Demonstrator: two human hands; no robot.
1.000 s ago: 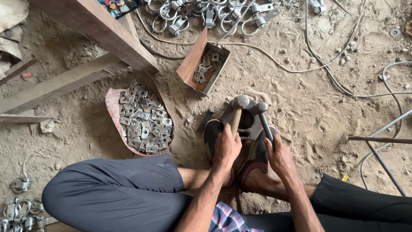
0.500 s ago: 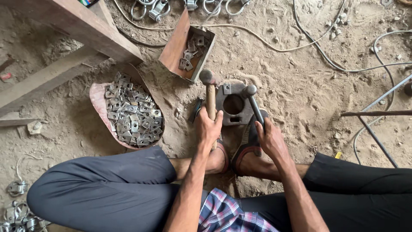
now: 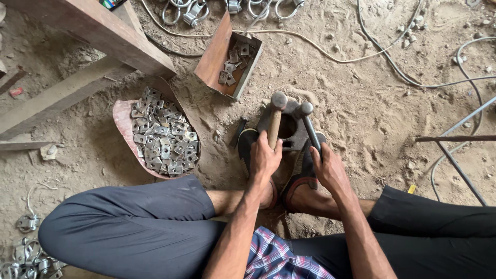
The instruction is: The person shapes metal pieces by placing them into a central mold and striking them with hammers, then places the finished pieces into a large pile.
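1. The ground is bare, dusty earth [image 3: 361, 103], strewn with small stones and crossed by thin grey cables [image 3: 408, 77] at the far right.
2. A person sits on the ground with knees spread, in dark grey trousers [image 3: 134, 232] and a plaid shirt, both sandalled feet braced against a dark square steel block with a round hole [image 3: 287, 129] near the middle.
3. The left hand [image 3: 264, 157] is wrapped tight around the wooden handle of a hammer with a rounded steel head [image 3: 278, 101]; the head sits at the far left edge of the block.
4. The right hand [image 3: 328, 168] is closed around a dark metal rod with a rounded top [image 3: 308, 121], which leans over the block's right side, just beside the hammer head.
5. To the left lies a reddish curved pan heaped with small square grey metal plates [image 3: 163, 137].
6. Farther away, a rusty open rectangular tin [image 3: 217, 54] holds a few similar plates.
7. Rough wooden beams [image 3: 93, 26] run across the far left.
8. Bent metal clamps [image 3: 191, 10] lie along the far edge, and more at the near left corner.
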